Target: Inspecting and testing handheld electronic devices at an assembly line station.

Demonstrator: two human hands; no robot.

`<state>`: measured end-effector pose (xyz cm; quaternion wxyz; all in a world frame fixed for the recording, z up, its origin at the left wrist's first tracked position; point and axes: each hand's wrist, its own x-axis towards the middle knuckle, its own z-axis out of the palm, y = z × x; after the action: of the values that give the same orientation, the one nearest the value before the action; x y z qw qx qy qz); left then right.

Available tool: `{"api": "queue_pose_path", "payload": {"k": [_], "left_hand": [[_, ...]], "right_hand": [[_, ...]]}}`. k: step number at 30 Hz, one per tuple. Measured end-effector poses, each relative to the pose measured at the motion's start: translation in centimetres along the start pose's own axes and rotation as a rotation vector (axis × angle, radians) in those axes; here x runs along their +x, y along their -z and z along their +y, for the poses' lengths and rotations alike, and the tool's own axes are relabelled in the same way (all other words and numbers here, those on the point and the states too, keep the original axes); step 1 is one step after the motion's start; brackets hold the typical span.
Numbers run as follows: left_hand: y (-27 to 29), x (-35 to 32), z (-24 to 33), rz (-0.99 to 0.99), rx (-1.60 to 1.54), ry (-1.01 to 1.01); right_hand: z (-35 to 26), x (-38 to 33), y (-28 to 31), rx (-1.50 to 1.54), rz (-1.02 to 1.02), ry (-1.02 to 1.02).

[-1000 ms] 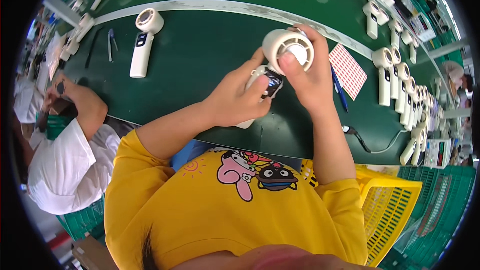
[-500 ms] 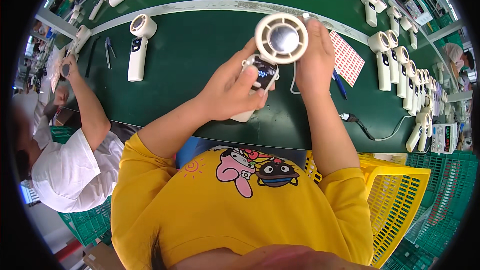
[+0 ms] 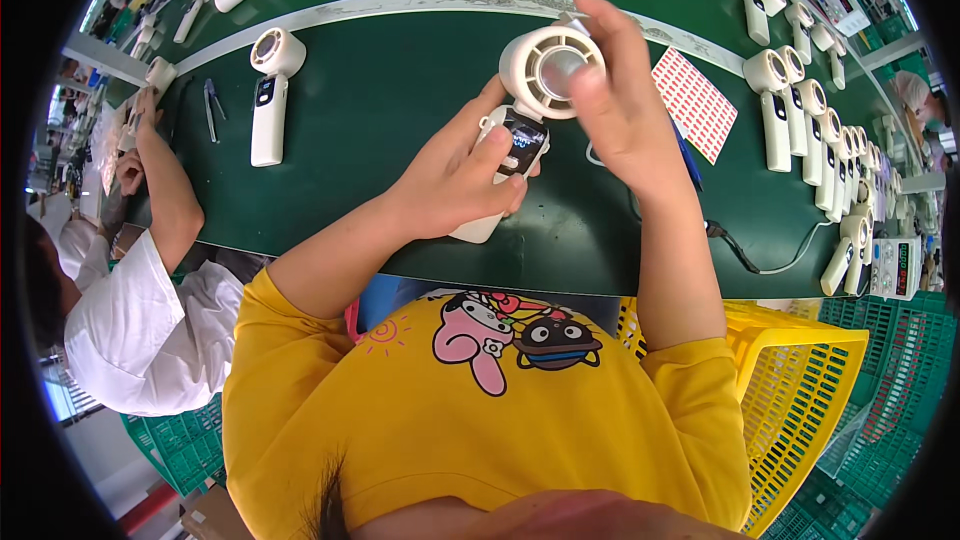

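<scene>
Fan (image 3: pixel 523 145) upper centre of frame, left hand (image 3: pixel 460 175) clamped round its handle (image 3: pixel 479 227) — right hand (image 3: pixel 632 125) now thumb-first over the face (image 3: pixel 554 67), clear half a second ago, so face part-blocked — can't tell if right grips anything

In the lower centre of the frame, the worn shirt (image 3: pixel 480 440) was yellow, with short sleeves (image 3: pixel 697 385) and a pink-and-black cartoon print (image 3: pixel 555 342).
</scene>
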<state>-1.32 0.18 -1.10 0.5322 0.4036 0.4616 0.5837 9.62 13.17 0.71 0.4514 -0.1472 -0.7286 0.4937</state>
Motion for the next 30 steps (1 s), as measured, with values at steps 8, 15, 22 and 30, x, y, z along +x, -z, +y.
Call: {"api": "queue_pose_path", "payload": {"k": [8, 15, 22, 30], "left_hand": [[0.2, -0.3, -0.1, 0.011, 0.254, -0.054], [-0.3, -0.2, -0.5, -0.001, 0.131, -0.138], [-0.1, -0.2, -0.5, -0.105, 0.054, -0.192], [-0.2, -0.2, -0.8, -0.098, 0.030, -0.200]], "right_hand": [[-1.3, -0.9, -0.5, -0.053, -0.088, -0.301], [-0.4, 0.0, -0.3, 0.173, 0.009, -0.400], [-0.1, -1.1, -1.2, 0.153, -0.060, -0.600], [0.5, -1.4, -1.1, -0.039, -0.121, -0.430]]}}
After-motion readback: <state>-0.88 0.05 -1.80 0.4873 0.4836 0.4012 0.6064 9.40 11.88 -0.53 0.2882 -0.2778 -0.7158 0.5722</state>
